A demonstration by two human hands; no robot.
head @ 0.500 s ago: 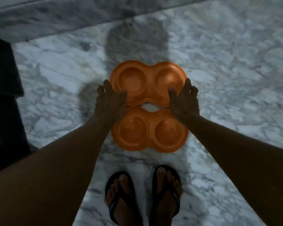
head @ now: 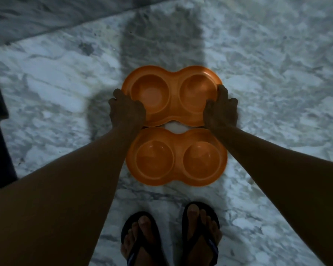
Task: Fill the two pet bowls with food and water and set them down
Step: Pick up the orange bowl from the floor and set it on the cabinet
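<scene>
On a marble floor [head: 267, 93], two orange double bowls sit edge to edge, both hands on the far one.

Near bowl [head: 176, 160] lies just ahead of the sandals [head: 169, 237]; the far bowl [head: 171, 95] touches its far edge. Left hand [head: 126, 110] curls over the far bowl's left rim, right hand [head: 220, 109] over its right rim, fingers bent around the edges. All four wells look empty.

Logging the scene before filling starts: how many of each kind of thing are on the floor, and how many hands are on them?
Orange double pet bowls: 2, far bowl and near bowl, both look empty
Hands: 2, left hand and right hand, both on the far bowl's ends
Black flip-flops: 2, left flip-flop and right flip-flop
Total: 6
</scene>
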